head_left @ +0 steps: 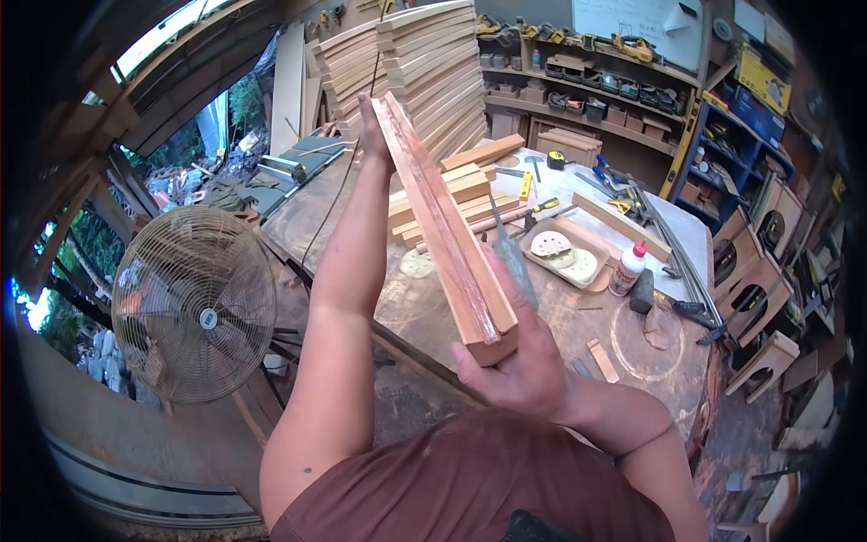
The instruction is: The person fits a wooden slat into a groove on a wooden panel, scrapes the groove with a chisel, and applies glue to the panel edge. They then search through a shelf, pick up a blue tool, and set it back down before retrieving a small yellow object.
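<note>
Brown cloth shirt [470, 470] close by, a long pale grooved wooden beam [429, 217] could fall if left fingers [366, 110] or right fingers [519, 298], closed round opposite ends, slackened.

A long wooden piece [442, 226] shows a glossy strip down its groove. A worn, matt wooden bench [578, 334] carries a smooth plastic bottle [628, 269] at three o'clock.
</note>
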Demonstrator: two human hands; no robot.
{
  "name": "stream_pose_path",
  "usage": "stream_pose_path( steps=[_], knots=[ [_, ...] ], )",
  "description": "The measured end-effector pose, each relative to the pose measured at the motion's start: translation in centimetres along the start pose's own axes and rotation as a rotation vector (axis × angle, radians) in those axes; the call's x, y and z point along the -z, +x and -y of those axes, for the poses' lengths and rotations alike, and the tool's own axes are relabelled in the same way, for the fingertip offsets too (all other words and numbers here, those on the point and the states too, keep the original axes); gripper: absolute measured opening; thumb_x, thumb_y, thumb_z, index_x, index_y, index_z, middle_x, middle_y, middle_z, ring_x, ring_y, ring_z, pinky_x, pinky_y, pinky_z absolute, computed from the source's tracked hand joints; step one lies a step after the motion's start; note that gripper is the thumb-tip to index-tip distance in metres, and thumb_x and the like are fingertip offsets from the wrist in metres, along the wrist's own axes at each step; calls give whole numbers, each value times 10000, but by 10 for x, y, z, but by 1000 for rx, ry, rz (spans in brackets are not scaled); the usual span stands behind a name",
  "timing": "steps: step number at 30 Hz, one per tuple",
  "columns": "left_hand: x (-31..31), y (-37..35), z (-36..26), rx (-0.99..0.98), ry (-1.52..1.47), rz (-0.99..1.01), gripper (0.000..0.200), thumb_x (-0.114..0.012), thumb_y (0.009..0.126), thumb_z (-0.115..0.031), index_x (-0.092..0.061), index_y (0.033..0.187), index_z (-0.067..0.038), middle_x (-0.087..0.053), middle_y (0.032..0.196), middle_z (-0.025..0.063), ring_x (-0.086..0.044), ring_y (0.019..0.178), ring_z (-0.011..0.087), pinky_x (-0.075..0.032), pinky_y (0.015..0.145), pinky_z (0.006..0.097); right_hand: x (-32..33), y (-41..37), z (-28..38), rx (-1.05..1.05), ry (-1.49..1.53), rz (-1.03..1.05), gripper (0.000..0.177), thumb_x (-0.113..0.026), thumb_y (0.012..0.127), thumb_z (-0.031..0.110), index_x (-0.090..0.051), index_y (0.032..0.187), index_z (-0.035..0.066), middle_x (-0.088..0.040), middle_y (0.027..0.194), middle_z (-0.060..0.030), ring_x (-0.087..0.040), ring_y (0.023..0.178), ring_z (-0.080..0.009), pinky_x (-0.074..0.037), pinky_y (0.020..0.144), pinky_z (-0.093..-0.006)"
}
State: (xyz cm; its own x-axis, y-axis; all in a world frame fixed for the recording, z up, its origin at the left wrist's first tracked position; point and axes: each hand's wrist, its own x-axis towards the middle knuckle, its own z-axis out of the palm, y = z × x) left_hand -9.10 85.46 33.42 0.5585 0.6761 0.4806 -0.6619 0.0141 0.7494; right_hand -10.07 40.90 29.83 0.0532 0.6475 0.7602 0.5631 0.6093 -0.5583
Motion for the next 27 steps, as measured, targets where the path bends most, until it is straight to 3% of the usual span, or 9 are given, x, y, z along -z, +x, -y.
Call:
stream_pose_path(
  steps=[1,3,4,10,12,15,16,23,27],
  knots=[
    [5,0,10,33,-21,-37,830,-400,894,-869,-643,1005,-83,-639,820,63,-647,687,198,-551,634,340,0,0,-2,-9,-1,-2,945,-706,875,17,-120,1614,-37,-384,1580,-260,-442,1445,-309,-378,1149,-378],
    [14,0,14,14,-26,58,832,-398,895,-869,-643,1000,-81,-637,826,59,-647,691,198,-553,639,347,-2,-1,-6,-112,171,-5,976,-722,776,29,-210,1605,-17,-327,1596,-289,-340,1485,-452,-334,1201,-455],
    [14,-1,13,30,-5,47,826,-395,898,-866,-637,1007,-84,-635,825,58,-647,690,196,-552,636,347,-2,-1,-8,-122,174,-5,976,-722,776,29,-210,1605,-17,-327,1596,-289,-340,1485,-452,-334,1201,-455],
    [27,9,22,93,30,-80,807,-395,906,-858,-634,1015,-95,-636,832,54,-650,716,193,-549,647,341,1,7,-17,-183,225,-16,984,-721,772,35,-211,1613,14,-328,1601,-273,-343,1485,-443,-334,1202,-449],
    [37,15,20,126,-3,61,822,-397,904,-859,-641,1044,-87,-646,861,55,-655,752,196,-551,680,342,5,10,-16,-116,82,29,931,-680,887,0,-111,1625,-9,-413,1564,-244,-461,1429,-293,-379,1149,-374],
    [28,7,21,89,3,36,812,-391,906,-860,-634,1019,-93,-637,841,51,-648,733,196,-547,668,342,4,8,-19,-103,87,-2,929,-678,889,-5,-114,1627,-2,-421,1559,-237,-466,1419,-271,-377,1147,-367],
    [14,0,21,53,57,-47,791,-378,915,-854,-628,959,-105,-622,805,43,-634,701,193,-534,641,334,5,7,-19,-112,88,-2,929,-678,889,-5,-114,1627,-2,-421,1559,-237,-466,1419,-271,-377,1147,-367],
    [37,30,42,82,46,36,772,-342,941,-832,-618,939,-111,-606,740,43,-613,639,196,-519,591,329,14,5,-22,-162,146,8,941,-685,876,2,-124,1631,13,-411,1570,-237,-457,1435,-277,-370,1158,-366],
    [18,19,51,14,157,-107,763,-391,970,-776,-628,1085,-60,-659,883,62,-656,749,181,-560,693,315,20,5,-23,-90,57,-33,963,-703,847,48,-145,1632,14,-324,1625,-223,-373,1491,-307,-314,1201,-389]
  ],
)
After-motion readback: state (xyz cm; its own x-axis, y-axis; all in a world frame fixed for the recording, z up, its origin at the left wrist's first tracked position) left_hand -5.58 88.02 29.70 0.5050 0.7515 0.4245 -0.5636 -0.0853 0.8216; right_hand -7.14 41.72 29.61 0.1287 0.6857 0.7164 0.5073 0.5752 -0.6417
